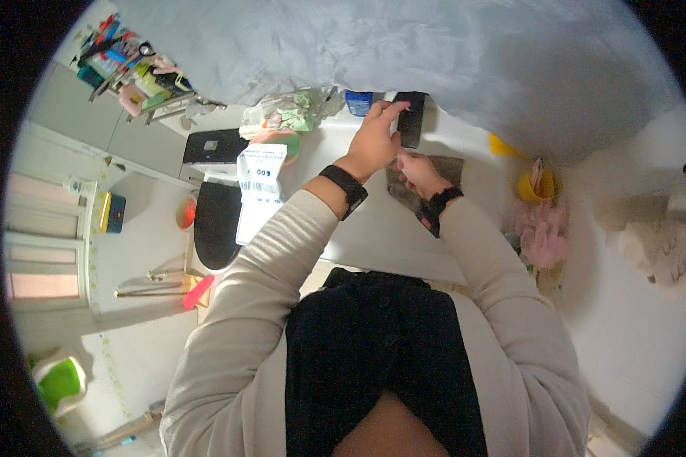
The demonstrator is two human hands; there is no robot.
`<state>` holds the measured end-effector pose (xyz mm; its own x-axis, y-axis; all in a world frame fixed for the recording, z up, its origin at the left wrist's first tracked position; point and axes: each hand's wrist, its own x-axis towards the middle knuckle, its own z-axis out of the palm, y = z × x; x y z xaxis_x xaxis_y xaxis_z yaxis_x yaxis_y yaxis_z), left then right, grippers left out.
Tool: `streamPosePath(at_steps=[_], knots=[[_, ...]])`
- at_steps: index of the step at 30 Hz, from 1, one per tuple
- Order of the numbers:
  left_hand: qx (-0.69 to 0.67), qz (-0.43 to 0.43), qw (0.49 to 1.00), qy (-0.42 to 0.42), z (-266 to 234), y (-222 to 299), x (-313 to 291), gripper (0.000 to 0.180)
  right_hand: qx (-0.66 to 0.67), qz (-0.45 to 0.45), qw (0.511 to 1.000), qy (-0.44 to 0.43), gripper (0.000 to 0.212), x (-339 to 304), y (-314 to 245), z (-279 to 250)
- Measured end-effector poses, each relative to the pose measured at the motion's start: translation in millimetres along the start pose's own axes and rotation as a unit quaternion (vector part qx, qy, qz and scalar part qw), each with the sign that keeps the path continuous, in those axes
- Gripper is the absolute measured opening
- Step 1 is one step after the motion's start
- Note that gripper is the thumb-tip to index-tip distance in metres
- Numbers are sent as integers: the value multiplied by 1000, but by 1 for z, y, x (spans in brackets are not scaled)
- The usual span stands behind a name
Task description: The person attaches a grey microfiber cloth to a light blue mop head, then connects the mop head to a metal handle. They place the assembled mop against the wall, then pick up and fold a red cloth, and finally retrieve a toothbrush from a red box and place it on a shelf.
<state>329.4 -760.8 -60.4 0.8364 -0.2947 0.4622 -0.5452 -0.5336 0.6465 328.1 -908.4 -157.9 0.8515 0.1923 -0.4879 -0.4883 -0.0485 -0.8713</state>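
My left hand (376, 141) reaches over a white surface (343, 206), a finger stretched toward a dark rectangular object (411, 122) at the back. Its other fingers are partly hidden. Close by on the right, my right hand (425, 177) is closed, its fingertips toward the left hand. What it grips, if anything, is too small to make out. A grey-brown piece, apparently cloth (449, 164), lies behind and beside the right hand. Next to the dark object stands a blue container (358, 103). Both wrists wear dark bands.
Left on the surface are a white printed pouch (259, 179), a patterned plastic bag (282, 113) and a black appliance (215, 145). On the right are a yellow cup (537, 185) and a pink mesh puff (543, 232). A crowded rack (141, 76) hangs far left.
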Motion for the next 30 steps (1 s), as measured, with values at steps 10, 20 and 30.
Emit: streamPosePath(at_steps=[10, 20, 30], knots=[[95, -110, 988, -51, 10, -18, -51, 83, -376, -316, 862, -125, 30, 47, 67, -3], [63, -245, 961, -114, -35, -30, -116, 83, -700, -250, 647, -170, 30, 107, 51, -7], [48, -331, 938, 95, -203, -4, -305, 63, -828, -403, 308, -240, 15, 107, -15, 123]])
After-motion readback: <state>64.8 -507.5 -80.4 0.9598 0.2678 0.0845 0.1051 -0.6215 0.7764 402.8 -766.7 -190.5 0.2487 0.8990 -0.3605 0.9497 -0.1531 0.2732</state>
